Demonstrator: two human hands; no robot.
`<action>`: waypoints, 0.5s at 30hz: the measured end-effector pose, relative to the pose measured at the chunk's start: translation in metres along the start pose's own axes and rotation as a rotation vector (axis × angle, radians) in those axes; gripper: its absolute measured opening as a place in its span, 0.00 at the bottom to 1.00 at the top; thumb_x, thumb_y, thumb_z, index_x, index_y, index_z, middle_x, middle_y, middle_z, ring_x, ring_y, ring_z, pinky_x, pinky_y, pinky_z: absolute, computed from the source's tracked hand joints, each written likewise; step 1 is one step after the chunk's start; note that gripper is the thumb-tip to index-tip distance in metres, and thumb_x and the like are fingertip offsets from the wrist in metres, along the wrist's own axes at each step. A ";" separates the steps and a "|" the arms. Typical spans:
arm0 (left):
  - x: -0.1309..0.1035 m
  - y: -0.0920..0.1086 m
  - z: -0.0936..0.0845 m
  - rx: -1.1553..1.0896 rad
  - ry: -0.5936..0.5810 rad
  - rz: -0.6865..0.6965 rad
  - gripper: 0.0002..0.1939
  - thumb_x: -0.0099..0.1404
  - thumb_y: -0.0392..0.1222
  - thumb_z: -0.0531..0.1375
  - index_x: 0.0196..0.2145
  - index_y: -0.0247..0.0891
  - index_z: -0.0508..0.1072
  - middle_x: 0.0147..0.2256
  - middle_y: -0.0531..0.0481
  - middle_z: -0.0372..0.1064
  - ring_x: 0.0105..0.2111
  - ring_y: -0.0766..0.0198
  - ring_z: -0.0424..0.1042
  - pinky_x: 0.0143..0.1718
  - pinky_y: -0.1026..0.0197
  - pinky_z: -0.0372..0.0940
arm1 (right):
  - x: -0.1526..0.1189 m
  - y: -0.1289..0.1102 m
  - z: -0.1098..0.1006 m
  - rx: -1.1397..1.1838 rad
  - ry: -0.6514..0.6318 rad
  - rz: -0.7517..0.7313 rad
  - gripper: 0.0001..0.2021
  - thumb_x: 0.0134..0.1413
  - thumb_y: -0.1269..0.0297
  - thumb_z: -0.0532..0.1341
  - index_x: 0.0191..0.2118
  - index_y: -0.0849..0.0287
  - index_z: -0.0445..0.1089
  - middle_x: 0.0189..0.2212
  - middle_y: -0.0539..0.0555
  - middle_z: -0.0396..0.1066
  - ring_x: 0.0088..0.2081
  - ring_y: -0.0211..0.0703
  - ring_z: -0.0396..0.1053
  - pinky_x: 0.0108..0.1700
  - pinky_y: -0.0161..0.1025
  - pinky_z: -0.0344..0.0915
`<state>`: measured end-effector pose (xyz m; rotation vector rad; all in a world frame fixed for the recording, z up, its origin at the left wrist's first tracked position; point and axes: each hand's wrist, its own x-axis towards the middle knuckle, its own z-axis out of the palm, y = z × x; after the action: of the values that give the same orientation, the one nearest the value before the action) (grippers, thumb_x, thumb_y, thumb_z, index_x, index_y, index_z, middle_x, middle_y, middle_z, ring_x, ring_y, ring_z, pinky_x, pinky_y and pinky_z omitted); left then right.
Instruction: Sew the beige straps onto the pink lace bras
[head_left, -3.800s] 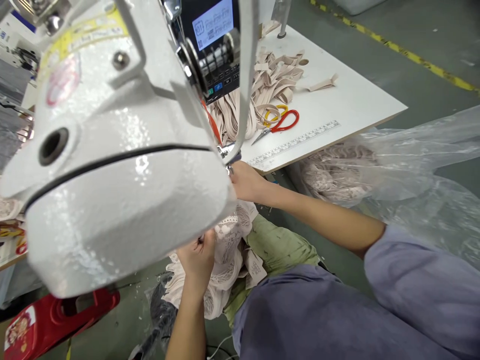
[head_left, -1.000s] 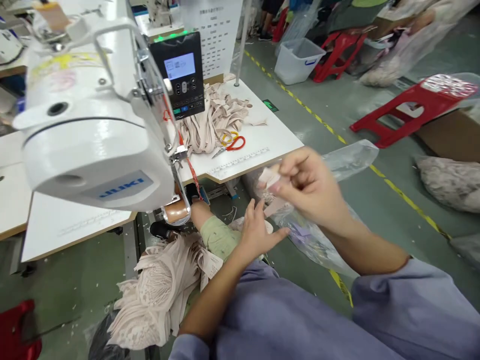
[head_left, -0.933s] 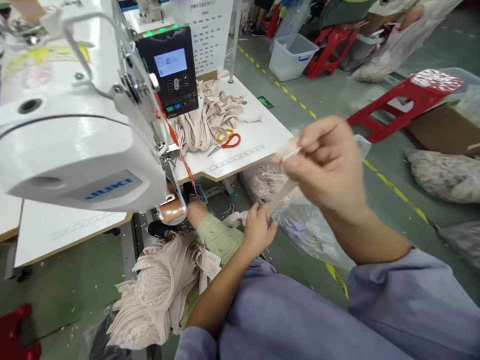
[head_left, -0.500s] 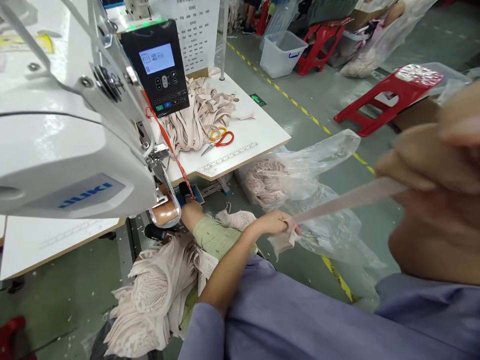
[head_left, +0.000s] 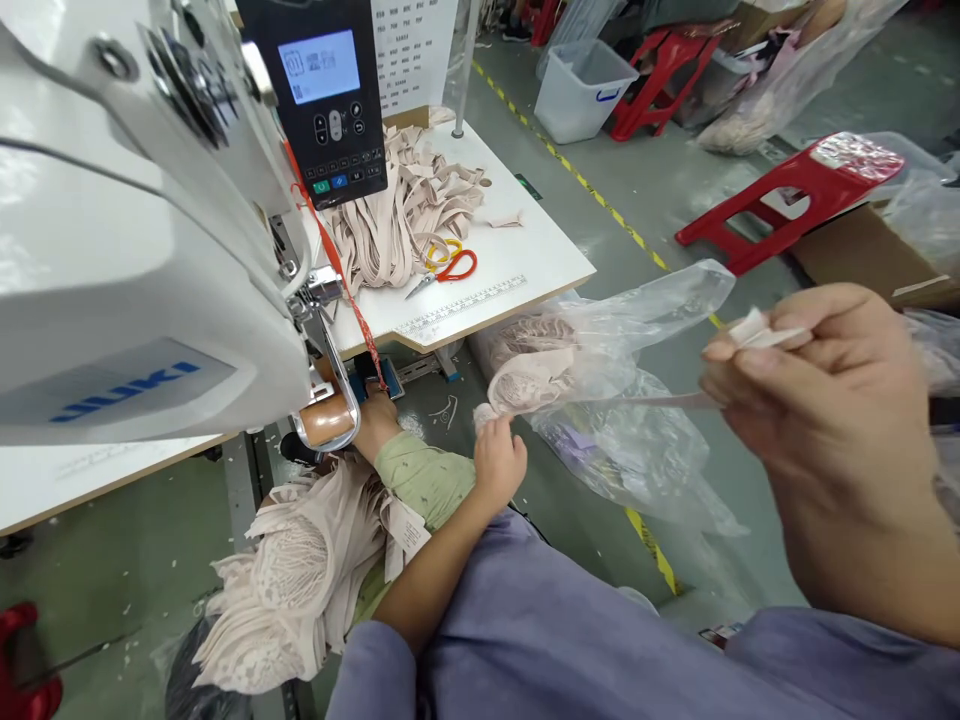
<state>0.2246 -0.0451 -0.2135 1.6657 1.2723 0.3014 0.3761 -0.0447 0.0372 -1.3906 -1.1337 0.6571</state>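
In the head view my left hand is closed on a pale beige lace bra, whose cup hangs beyond my fingers, in front of the plastic bag. My right hand, raised at the right, pinches a light beige strap with its end poking out between thumb and fingers. That strap stretches across to the bra at my left hand. More beige lace bras lie heaped over my leg at lower left, a white label among them.
A JUKI sewing machine fills the left. Its white table bears loose straps, scissors and a printed ruler. Beside it stands a clear plastic bag of beige pieces. A red stool and a white bin stand behind.
My left hand has moved left with the bra, and its lace cup now shows. My right hand has come lower and into clearer view, still holding the strap. The view has shifted slightly.
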 end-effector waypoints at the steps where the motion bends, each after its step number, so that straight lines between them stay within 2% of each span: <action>1: -0.001 -0.001 0.006 -0.021 -0.078 0.025 0.26 0.67 0.44 0.59 0.60 0.34 0.65 0.54 0.34 0.69 0.57 0.47 0.67 0.60 0.47 0.61 | -0.006 -0.002 0.003 0.042 0.048 0.004 0.17 0.45 0.52 0.75 0.31 0.48 0.66 0.26 0.53 0.69 0.28 0.47 0.70 0.19 0.40 0.54; 2: -0.001 0.000 0.012 -0.041 -0.146 0.053 0.29 0.65 0.49 0.62 0.60 0.34 0.66 0.54 0.35 0.71 0.56 0.47 0.69 0.58 0.50 0.63 | -0.012 -0.005 0.007 0.065 0.070 -0.001 0.17 0.44 0.54 0.75 0.32 0.48 0.66 0.26 0.53 0.68 0.28 0.48 0.70 0.20 0.42 0.57; 4: 0.005 0.011 0.025 -0.117 -0.230 0.069 0.46 0.58 0.58 0.66 0.66 0.33 0.57 0.59 0.32 0.66 0.58 0.45 0.68 0.57 0.51 0.65 | -0.024 -0.015 0.016 0.049 0.024 -0.033 0.14 0.49 0.57 0.73 0.34 0.46 0.66 0.25 0.51 0.67 0.28 0.49 0.71 0.23 0.45 0.63; 5: 0.010 0.018 0.030 -0.156 -0.234 0.064 0.53 0.57 0.61 0.67 0.69 0.31 0.50 0.63 0.28 0.61 0.61 0.43 0.65 0.58 0.51 0.63 | -0.029 -0.020 0.019 0.042 -0.017 -0.057 0.13 0.51 0.59 0.71 0.35 0.46 0.66 0.24 0.50 0.66 0.26 0.48 0.70 0.23 0.45 0.64; 7: 0.023 0.034 0.034 -0.199 -0.179 0.046 0.58 0.57 0.60 0.67 0.71 0.29 0.41 0.67 0.22 0.50 0.65 0.38 0.58 0.62 0.47 0.58 | -0.039 -0.030 0.020 0.051 -0.123 -0.103 0.12 0.53 0.61 0.70 0.35 0.45 0.65 0.22 0.48 0.64 0.22 0.47 0.68 0.20 0.45 0.65; 10: 0.042 0.052 0.022 -0.140 0.039 0.059 0.54 0.58 0.50 0.69 0.71 0.33 0.44 0.70 0.21 0.38 0.70 0.33 0.43 0.67 0.38 0.45 | -0.050 -0.040 0.015 0.080 -0.244 -0.099 0.13 0.50 0.65 0.69 0.35 0.44 0.64 0.20 0.47 0.68 0.14 0.44 0.62 0.14 0.44 0.60; 12: 0.054 0.056 0.007 -0.090 0.095 0.131 0.46 0.59 0.40 0.67 0.70 0.33 0.50 0.71 0.25 0.38 0.71 0.36 0.41 0.68 0.37 0.41 | -0.055 -0.044 0.010 0.099 -0.289 -0.081 0.14 0.46 0.66 0.70 0.34 0.44 0.64 0.19 0.47 0.71 0.11 0.43 0.56 0.09 0.42 0.52; 13: 0.059 0.057 0.000 -0.072 0.065 0.184 0.39 0.59 0.35 0.64 0.67 0.33 0.58 0.70 0.29 0.45 0.70 0.40 0.45 0.68 0.40 0.44 | -0.057 -0.045 0.008 0.107 -0.305 -0.074 0.14 0.45 0.66 0.69 0.33 0.44 0.64 0.18 0.46 0.71 0.09 0.43 0.54 0.07 0.42 0.49; 15: 0.069 0.055 -0.014 -0.059 -0.100 0.291 0.25 0.59 0.27 0.59 0.54 0.36 0.75 0.60 0.40 0.66 0.63 0.50 0.63 0.64 0.51 0.57 | -0.057 -0.047 0.006 0.126 -0.326 -0.067 0.13 0.46 0.65 0.69 0.33 0.43 0.65 0.17 0.46 0.69 0.08 0.42 0.51 0.07 0.42 0.47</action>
<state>0.2769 0.0222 -0.1860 1.7924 0.9378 0.4205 0.3371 -0.1002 0.0685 -1.1592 -1.3631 0.9143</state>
